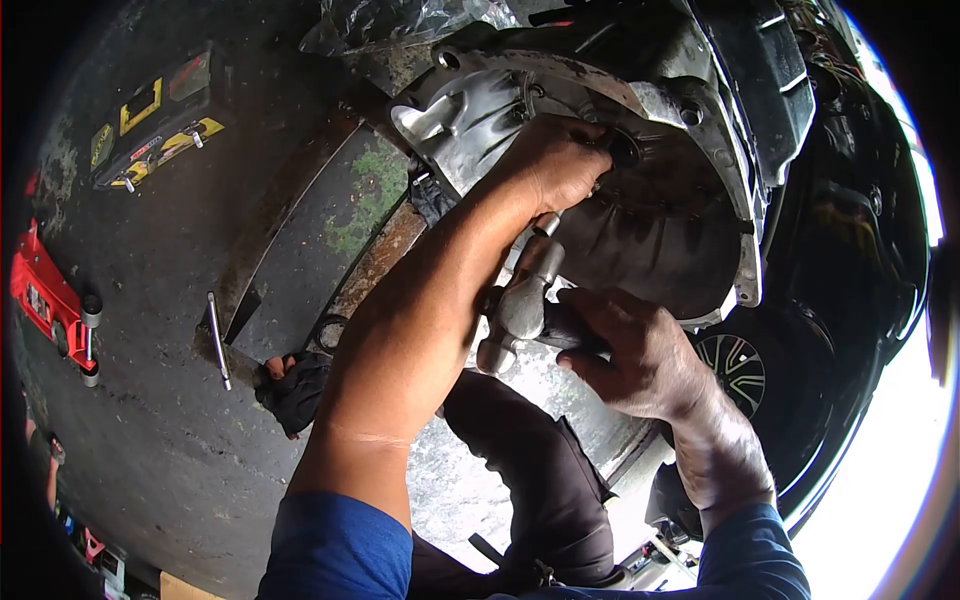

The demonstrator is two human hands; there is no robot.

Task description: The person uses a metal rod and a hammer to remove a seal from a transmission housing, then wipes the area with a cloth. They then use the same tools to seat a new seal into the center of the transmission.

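Observation:
My left hand (565, 165) is closed inside the open mouth of a large metal bell housing (480, 100). A short metal rod (547, 224) pokes out below the fist; the rest of it is hidden by the fingers. In my right hand (640, 355) is a ball-peen hammer (524, 305), gripped by its dark handle close to the head. The hammer's head lies just under the rod's end, one face turned toward it. A dark round part (625, 150) shows beside my left knuckles.
A black car (840, 250) stands along the right. On the dark floor at left are a yellow-and-black tool case (160, 140), a red floor jack (50, 305) and a metal bar (218, 340). A rusty metal frame (290, 210) lies left of the housing, with a dark cloth (295, 395) near it.

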